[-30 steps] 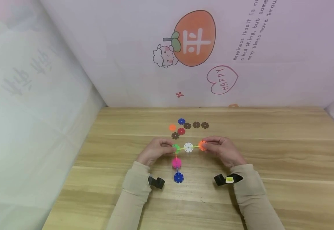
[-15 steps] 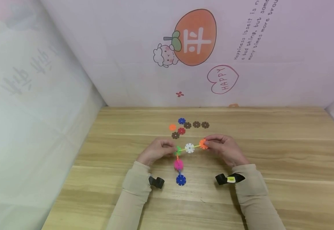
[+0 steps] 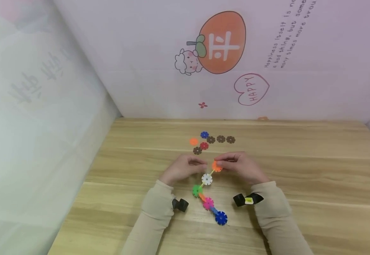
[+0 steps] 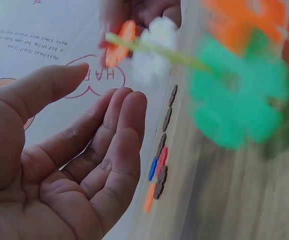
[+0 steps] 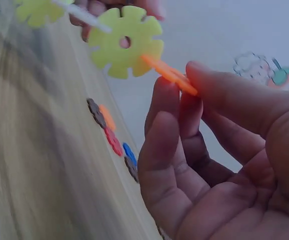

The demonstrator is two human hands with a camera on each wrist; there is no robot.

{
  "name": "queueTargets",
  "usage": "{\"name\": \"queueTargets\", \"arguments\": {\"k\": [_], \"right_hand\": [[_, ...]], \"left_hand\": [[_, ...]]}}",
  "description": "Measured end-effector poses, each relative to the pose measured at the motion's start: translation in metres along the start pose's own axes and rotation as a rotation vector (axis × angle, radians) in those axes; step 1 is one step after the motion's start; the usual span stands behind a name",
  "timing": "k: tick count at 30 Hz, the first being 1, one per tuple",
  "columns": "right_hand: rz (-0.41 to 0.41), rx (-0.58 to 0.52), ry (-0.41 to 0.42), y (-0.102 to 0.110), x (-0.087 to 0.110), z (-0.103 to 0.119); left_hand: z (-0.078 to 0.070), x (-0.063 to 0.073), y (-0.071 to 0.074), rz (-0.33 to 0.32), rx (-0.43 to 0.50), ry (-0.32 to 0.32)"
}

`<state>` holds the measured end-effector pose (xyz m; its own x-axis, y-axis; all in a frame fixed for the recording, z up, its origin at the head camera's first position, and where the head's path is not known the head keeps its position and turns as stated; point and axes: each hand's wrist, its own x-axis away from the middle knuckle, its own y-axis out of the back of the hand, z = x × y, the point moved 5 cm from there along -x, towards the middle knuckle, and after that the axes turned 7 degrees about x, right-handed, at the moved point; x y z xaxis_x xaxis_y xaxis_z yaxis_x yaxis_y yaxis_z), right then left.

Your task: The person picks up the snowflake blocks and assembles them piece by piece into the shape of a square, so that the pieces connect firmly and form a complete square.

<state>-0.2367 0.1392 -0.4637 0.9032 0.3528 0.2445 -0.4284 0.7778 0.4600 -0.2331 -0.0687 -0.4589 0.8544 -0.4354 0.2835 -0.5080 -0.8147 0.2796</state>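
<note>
Wooden tabletop beneath held, part-hidden orange disc

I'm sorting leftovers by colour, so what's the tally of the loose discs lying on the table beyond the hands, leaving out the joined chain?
Brown discs: 4
Blue disc: 1
Red disc: 1
Orange disc: 1
Total: 7
</note>
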Motion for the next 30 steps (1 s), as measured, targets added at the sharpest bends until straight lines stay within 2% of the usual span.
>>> {"name": "queueTargets", "arguments": {"k": [2, 6, 13, 16, 20, 23, 30], "right_hand": [[0.007, 0.025, 0.017, -0.005, -0.003, 0.006], [0.03, -0.024, 0.046, -0.016, -0.01, 0.017], [0.023, -0.061, 0.075, -0.018, -0.018, 0.02], [-0.025, -0.018, 0.044, -0.007, -0.019, 0.008], [-0.149, 0.091, 0.004, 0.018, -0.017, -0.014], [-0.234, 0.134, 0.0, 0.033, -0.015, -0.026], [-0.325, 0.09, -0.022, 0.049, -0.014, -0.043]], "left_hand": [[-0.002, -0.001, -0.003, 0.008, 0.02, -0.009], [-0.002, 0.001, -0.004, 0.006, 0.078, -0.005], [0.004, 0.001, 0.006, -0.046, 0.108, 0.04], [0.006, 0.002, 0.014, -0.076, 0.116, 0.055], [0.01, 0.004, 0.025, -0.117, 0.141, 0.072], [0.012, 0.003, 0.028, -0.128, 0.173, 0.08], [0.017, 0.001, 0.025, -0.132, 0.214, 0.096]]}}
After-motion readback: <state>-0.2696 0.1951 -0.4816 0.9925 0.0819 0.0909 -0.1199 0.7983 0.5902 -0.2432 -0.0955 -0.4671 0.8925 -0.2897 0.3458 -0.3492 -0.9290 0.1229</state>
